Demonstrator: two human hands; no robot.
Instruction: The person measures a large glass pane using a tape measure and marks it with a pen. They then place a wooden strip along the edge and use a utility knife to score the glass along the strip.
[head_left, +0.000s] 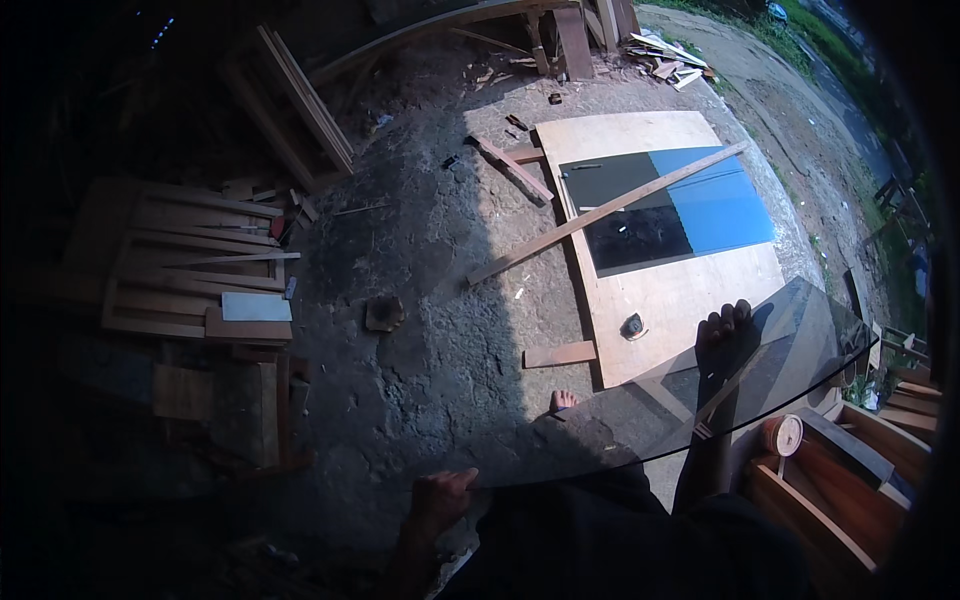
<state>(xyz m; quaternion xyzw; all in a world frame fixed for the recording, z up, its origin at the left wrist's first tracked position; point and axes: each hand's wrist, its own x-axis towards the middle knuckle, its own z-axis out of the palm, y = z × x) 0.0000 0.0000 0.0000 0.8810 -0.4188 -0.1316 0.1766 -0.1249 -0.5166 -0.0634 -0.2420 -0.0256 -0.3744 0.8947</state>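
The left hand (pixel 443 500) pinches one end of the long tinted glass pane (pixel 620 428), slanting rightward; the right hand (pixel 728 340), curled over its far edge, is nearer the plywood sheet (pixel 665 308).

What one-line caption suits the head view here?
Left hand and right hand hold a tinted see-through sheet; beyond it, a wooden strip lies across a reflective pane on a plywood board.

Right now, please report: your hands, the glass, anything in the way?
Left hand, right hand: holding glass. Glass spans between them. Wood strip across dark sheet ahead.
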